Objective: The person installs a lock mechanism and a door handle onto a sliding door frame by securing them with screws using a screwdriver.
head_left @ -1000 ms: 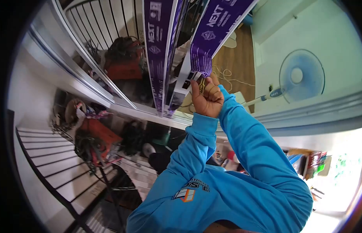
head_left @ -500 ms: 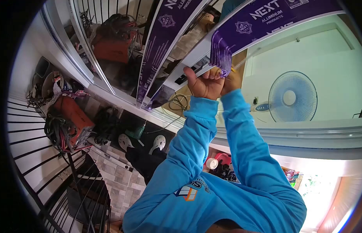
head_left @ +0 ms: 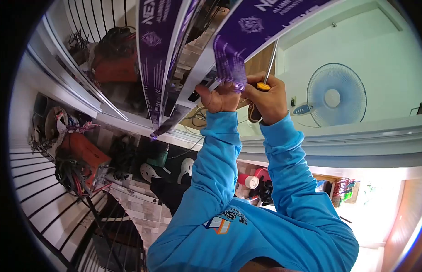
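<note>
A screwdriver [head_left: 263, 86] with a yellow and dark handle is in my right hand [head_left: 273, 100], its metal shaft pointing up. That hand's thumb and forefinger are close to the loose end of a purple protective film [head_left: 230, 65]. My left hand [head_left: 218, 99] has its palm toward me and its thumb out to the side. Its fingers curl at the film's bunched end, partly hidden by it. The film hangs off an aluminum frame [head_left: 203, 75], which carries a dark lock opening beside my left thumb.
Another film-covered frame [head_left: 152, 59] stands left of my hands. A fan [head_left: 333, 97] is beyond the opening at right. On the floor at left are an orange machine [head_left: 84, 154] with cables and a green power tool [head_left: 159, 156]. A black railing [head_left: 34, 181] runs along the left.
My right hand has come away from behind my left hand to the right, showing the screwdriver. The view has shifted, with the frames now farther left in it.
</note>
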`<state>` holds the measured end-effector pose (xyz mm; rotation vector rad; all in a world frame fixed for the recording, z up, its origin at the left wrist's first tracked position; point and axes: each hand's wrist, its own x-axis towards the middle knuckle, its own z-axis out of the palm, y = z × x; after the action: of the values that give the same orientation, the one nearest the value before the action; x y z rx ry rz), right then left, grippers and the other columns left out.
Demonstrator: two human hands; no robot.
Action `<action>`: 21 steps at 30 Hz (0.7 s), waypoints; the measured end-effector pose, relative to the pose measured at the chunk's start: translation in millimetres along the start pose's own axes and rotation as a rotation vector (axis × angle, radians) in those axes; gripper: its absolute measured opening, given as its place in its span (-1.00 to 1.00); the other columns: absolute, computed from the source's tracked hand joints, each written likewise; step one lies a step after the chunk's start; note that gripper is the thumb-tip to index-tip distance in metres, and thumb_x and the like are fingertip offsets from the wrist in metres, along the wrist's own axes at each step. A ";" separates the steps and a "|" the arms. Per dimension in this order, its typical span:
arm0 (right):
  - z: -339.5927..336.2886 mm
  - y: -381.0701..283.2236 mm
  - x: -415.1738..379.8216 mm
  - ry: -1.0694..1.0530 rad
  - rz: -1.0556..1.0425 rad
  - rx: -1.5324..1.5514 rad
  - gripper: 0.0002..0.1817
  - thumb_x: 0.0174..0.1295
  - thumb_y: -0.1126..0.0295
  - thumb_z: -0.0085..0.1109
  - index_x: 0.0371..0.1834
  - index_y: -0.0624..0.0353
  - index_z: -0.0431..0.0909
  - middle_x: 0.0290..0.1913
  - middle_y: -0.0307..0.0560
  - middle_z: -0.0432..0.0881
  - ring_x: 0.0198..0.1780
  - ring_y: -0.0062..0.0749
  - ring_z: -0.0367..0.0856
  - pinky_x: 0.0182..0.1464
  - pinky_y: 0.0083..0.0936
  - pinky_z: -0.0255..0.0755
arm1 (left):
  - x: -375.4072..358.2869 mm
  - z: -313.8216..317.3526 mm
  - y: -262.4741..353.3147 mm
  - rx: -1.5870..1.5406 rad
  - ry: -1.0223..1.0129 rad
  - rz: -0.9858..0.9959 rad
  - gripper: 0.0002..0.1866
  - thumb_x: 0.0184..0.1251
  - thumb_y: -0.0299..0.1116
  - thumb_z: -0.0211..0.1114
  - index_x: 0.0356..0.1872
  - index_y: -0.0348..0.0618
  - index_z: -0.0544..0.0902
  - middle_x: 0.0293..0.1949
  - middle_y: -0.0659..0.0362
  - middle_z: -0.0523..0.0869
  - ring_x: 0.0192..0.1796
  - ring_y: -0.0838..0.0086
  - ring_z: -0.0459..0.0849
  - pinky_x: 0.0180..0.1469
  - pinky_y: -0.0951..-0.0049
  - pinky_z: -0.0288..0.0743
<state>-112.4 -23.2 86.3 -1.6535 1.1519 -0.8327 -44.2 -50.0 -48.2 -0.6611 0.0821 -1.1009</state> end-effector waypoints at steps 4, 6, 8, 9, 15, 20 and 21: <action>13.5 -1.8 4.0 0.012 0.075 -0.093 -0.84 0.11 0.53 0.31 -0.26 0.38 0.63 -0.38 -0.12 0.66 -0.39 -0.57 0.60 -0.35 -0.66 0.49 | -4.1 1.8 -8.7 -0.101 -0.045 0.053 -0.36 0.06 0.18 0.38 0.04 -0.08 0.61 -0.11 0.13 0.71 -0.05 0.22 0.66 0.01 0.04 0.57; 16.5 -2.3 3.3 -0.015 -0.012 -0.112 -0.76 0.10 0.46 0.35 -0.21 0.36 0.61 -0.46 -0.11 0.66 -0.47 -0.55 0.61 -0.42 -0.65 0.48 | -6.9 1.5 -6.4 0.079 -0.081 0.035 -0.46 0.19 0.08 0.31 0.01 -0.15 0.61 -0.12 0.11 0.71 -0.12 0.21 0.67 0.02 0.04 0.57; 18.3 6.1 6.6 -0.022 -0.043 -0.142 -0.77 0.10 0.48 0.33 -0.20 0.37 0.60 -0.43 -0.09 0.67 -0.45 -0.53 0.62 -0.41 -0.65 0.48 | -6.5 13.9 -6.5 -0.114 -0.088 -0.101 -0.52 0.23 -0.01 0.24 -0.01 -0.19 0.61 -0.14 0.07 0.71 -0.08 0.17 0.67 0.05 0.02 0.57; 21.0 8.9 7.6 -0.014 -0.067 -0.069 -0.77 0.11 0.50 0.31 -0.19 0.37 0.60 -0.41 -0.07 0.67 -0.45 -0.50 0.63 -0.40 -0.64 0.49 | -5.8 20.7 -7.8 -0.007 -0.026 -0.038 -0.43 0.09 -0.14 0.32 0.13 -0.18 0.52 0.01 0.03 0.65 0.06 0.19 0.62 0.15 0.08 0.51; 23.1 -0.5 -6.2 0.053 -0.105 0.050 -0.79 0.12 0.56 0.25 -0.17 0.37 0.58 -0.36 0.02 0.68 -0.43 -0.43 0.65 -0.40 -0.62 0.51 | 4.3 1.9 -7.7 -0.199 -0.275 -0.079 -0.54 0.09 -0.13 0.31 -0.02 -0.19 0.60 -0.12 0.05 0.69 -0.03 0.21 0.65 0.05 0.12 0.53; 9.1 -1.8 -16.1 0.059 -0.005 0.199 -0.76 0.09 0.59 0.25 -0.14 0.37 0.58 -0.33 0.05 0.69 -0.44 -0.45 0.65 -0.41 -0.61 0.52 | -0.5 24.5 -8.3 -0.035 0.049 -0.021 -0.68 0.10 -0.15 0.34 -0.21 -0.14 0.63 -0.37 0.16 0.62 -0.27 0.35 0.57 -0.19 0.30 0.46; 5.9 3.0 -16.4 0.023 -0.020 0.173 -0.74 0.07 0.60 0.27 -0.14 0.37 0.58 -0.32 0.05 0.69 -0.43 -0.45 0.66 -0.41 -0.61 0.52 | -2.5 38.9 -9.3 0.032 0.235 0.003 -0.74 0.10 -0.17 0.36 -0.32 -0.12 0.63 -0.55 0.23 0.53 -0.40 0.43 0.49 -0.28 0.40 0.38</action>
<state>-113.5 -6.3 81.1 -1.5189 1.0501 -0.9390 -38.1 -32.9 -12.5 -0.5008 0.2667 -1.1710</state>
